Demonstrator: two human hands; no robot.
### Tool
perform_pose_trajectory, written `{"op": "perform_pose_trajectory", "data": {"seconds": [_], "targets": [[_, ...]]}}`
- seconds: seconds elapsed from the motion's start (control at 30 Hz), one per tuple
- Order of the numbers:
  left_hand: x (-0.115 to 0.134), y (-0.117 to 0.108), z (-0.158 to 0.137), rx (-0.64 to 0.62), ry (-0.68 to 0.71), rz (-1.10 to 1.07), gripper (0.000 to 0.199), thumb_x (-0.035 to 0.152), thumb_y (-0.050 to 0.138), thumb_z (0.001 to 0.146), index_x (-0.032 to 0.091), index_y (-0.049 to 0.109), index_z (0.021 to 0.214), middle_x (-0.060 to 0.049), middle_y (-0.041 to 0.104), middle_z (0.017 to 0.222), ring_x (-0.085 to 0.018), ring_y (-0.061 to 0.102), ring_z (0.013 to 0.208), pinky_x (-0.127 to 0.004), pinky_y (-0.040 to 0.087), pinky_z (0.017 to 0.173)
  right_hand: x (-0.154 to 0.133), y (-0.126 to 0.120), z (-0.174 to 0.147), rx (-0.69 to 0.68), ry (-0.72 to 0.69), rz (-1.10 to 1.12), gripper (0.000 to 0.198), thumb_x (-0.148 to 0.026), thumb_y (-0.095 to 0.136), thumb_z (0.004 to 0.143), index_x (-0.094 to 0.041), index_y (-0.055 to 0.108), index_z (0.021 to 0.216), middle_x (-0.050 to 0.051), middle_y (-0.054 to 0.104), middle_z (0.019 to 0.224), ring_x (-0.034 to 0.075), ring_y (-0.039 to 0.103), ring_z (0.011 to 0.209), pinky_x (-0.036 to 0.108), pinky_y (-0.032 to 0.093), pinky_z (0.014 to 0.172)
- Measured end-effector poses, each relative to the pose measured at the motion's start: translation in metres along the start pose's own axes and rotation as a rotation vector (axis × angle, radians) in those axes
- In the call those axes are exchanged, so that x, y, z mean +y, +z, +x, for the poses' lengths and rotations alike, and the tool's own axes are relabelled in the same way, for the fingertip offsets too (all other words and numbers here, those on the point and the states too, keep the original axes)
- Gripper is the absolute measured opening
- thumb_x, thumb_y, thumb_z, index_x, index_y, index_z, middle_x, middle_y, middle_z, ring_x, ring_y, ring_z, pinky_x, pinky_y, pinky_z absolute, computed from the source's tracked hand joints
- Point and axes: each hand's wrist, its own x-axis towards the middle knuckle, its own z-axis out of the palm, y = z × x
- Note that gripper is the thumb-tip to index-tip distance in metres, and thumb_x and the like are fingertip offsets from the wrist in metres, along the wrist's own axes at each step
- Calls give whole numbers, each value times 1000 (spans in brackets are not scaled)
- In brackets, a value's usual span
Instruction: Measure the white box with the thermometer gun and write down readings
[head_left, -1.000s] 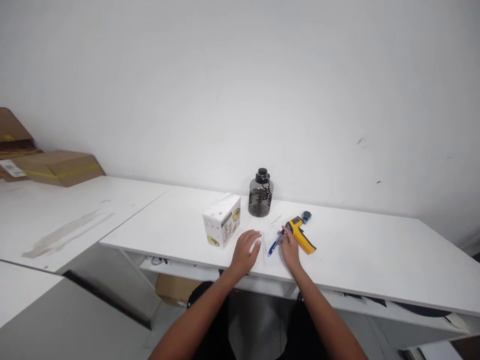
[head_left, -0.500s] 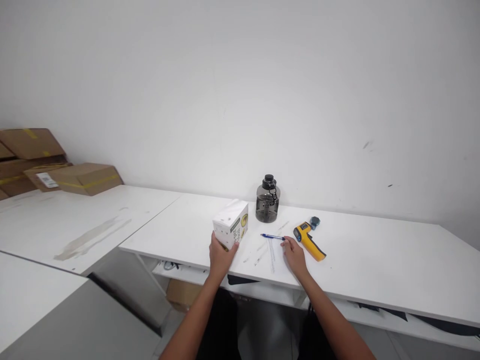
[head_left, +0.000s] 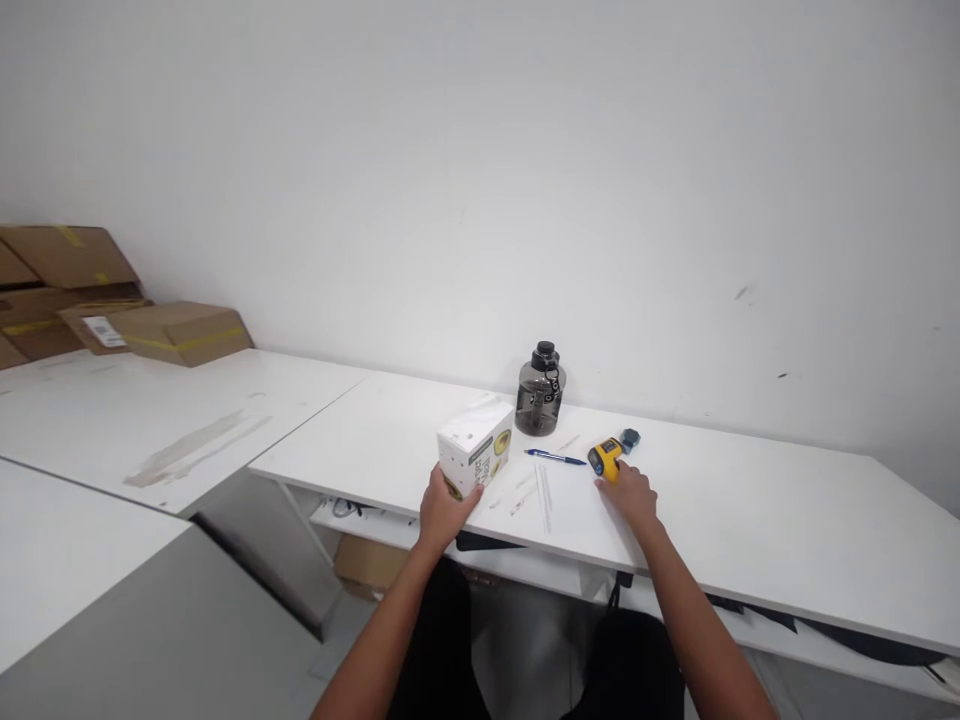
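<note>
My left hand (head_left: 444, 512) grips the near end of a white printed box (head_left: 474, 447), its thumb on the right side. Fingers of my right hand (head_left: 631, 494) are wrapped round the handle of a yellow infrared thermometer (head_left: 604, 458), which covers most of that handle from sight. A blue pen (head_left: 555, 457) lies on the white desk between box and thermometer. Just behind the thermometer sits a small dark teal object (head_left: 630, 438) whose kind I cannot make out.
A dark translucent water jug (head_left: 540, 392) stands behind the box, close to the wall. Cardboard boxes (head_left: 184, 332) are stacked on the left table (head_left: 300, 385). Below the white desk (head_left: 765, 500) runs a shelf with cables (head_left: 343, 507) on it.
My right hand has let go of the pen, which now lies on the desk, and has moved right onto the thermometer's handle. The left hand still holds the box.
</note>
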Motion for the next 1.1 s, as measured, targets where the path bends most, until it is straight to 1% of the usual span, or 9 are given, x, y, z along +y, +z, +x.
{"op": "perform_pose_trajectory", "data": {"seconds": [0.1,0.2,0.3,0.4,0.53,0.63,0.8,0.97,1.1], "targets": [[-3,-2,1,-85,-9,-84,70,48,71,65,24,37,122,-9,61,118,-28,60,107,-39,49,84,4,-3,5,-23,-40,7,60,-44,56,78,-12,50,128,20,58,115,33,53,108,40,44,81],[-4,-6,3,-139,-12,-332,67,45,74,61,23,44,116,-7,63,114,-26,61,104,-39,50,85,-2,-9,-6,71,-107,88,54,-39,54,79,-9,53,124,20,60,110,32,56,104,38,44,83],[1,-13,-1,-145,-10,-647,63,45,72,63,20,46,114,-9,64,113,-25,62,104,-39,51,86,-12,-24,-43,142,-214,375,49,-38,53,79,-14,55,121,15,63,108,29,58,99,38,45,83],[14,-25,-19,-171,14,-808,63,44,70,66,18,45,118,-9,64,114,-26,62,103,-41,52,87,-24,-46,-98,0,-289,662,42,-45,57,77,-18,60,108,7,66,88,25,60,78,34,48,68],[37,-43,-57,-257,39,-817,68,42,71,66,20,43,125,-9,63,118,-27,62,104,-42,52,87,-35,-71,-163,-223,-539,701,29,-30,62,73,-23,63,101,2,66,87,21,58,76,30,47,68],[52,-53,-79,-272,33,-787,76,41,73,63,22,40,129,-9,60,122,-28,61,106,-40,53,87,-37,-79,-187,-236,-542,683,34,-21,59,71,-24,62,105,2,66,89,20,57,74,29,46,65],[56,-60,-92,-257,27,-793,86,40,76,61,23,34,134,-10,61,118,-29,61,104,-40,54,85,-31,-81,-198,-145,-488,689,31,-19,58,71,-23,62,101,2,64,80,19,54,66,28,44,57],[56,-66,-97,-283,75,-816,91,39,76,62,20,29,137,-12,61,118,-30,61,104,-41,54,83,-28,-89,-203,-144,-569,679,27,-17,56,71,-21,60,97,1,61,77,18,54,66,27,43,57],[62,-71,-100,-279,135,-795,88,38,75,64,19,29,136,-13,61,115,-29,61,103,-39,54,82,-30,-94,-205,-120,-613,658,20,-17,57,72,-20,59,91,-1,58,73,15,52,64,25,42,56]]}}
